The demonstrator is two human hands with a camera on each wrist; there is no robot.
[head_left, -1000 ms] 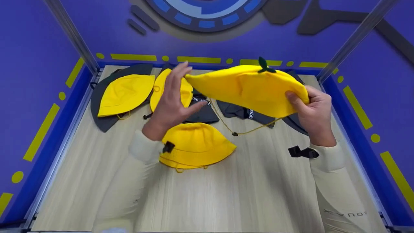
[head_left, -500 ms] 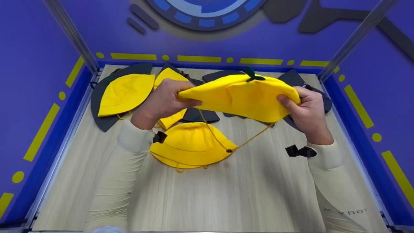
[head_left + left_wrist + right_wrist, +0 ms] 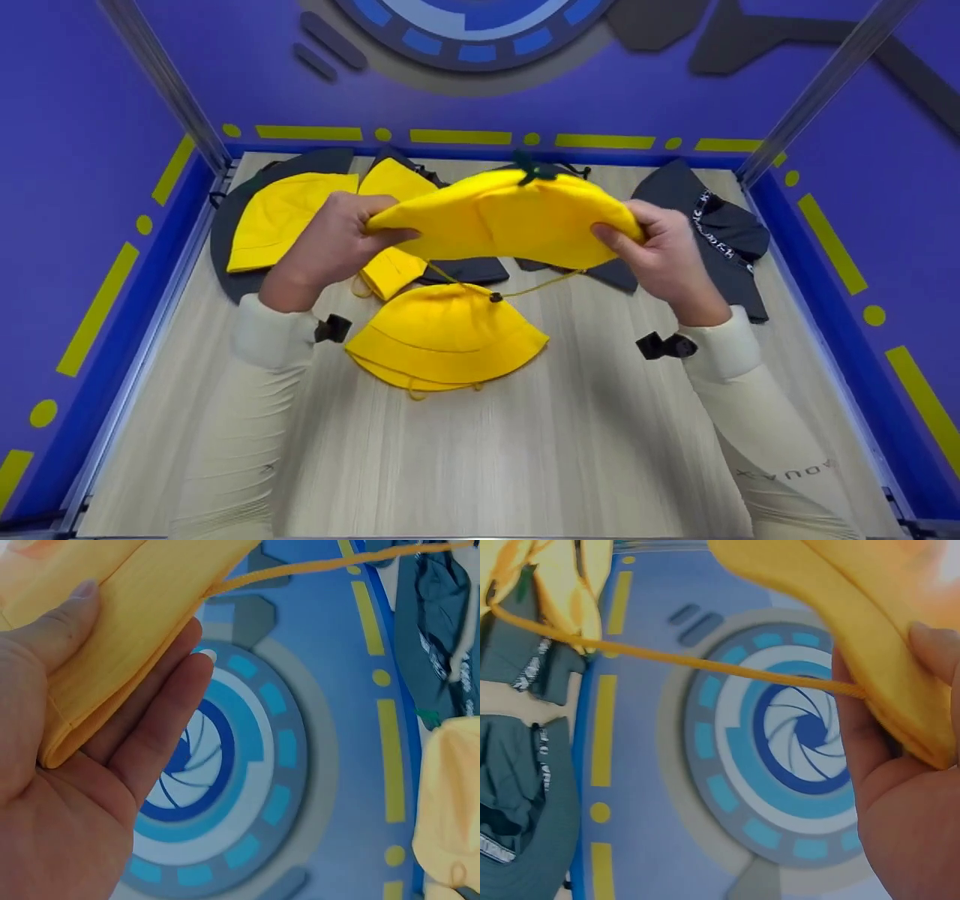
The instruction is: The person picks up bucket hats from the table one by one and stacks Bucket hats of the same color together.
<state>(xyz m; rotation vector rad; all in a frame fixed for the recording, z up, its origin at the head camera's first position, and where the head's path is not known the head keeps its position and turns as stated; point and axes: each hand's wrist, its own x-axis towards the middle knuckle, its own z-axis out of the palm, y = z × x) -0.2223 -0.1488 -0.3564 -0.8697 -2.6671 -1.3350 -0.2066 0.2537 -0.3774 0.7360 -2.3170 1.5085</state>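
Between both hands a yellow bucket hat point(image 3: 502, 221) is stretched flat above the table, a dark green leaf sprig point(image 3: 534, 171) on its top. The left hand point(image 3: 334, 240) pinches one end of its brim, thumb in front and fingers behind. At the opposite end the right hand point(image 3: 660, 251) grips the brim the same way. A yellow chin cord point(image 3: 705, 664) with a black toggle point(image 3: 496, 297) hangs below. Beneath it, a second yellow bucket hat point(image 3: 450, 341) lies folded on the table, overlapped by the cord in the head view.
At the back left, a yellow hat point(image 3: 292, 214) lies on a dark grey hat point(image 3: 225, 247). Another yellow hat point(image 3: 397, 274) sits behind the left hand. A dark grey hat with lettered strap point(image 3: 720, 232) lies at back right. Purple walls point(image 3: 480, 109) enclose the wooden table point(image 3: 480, 465).
The left hand, open a second ago, has taken hold of the hat's left end. Both hands have then moved left with the hat, uncovering more of the dark grey hat at right.
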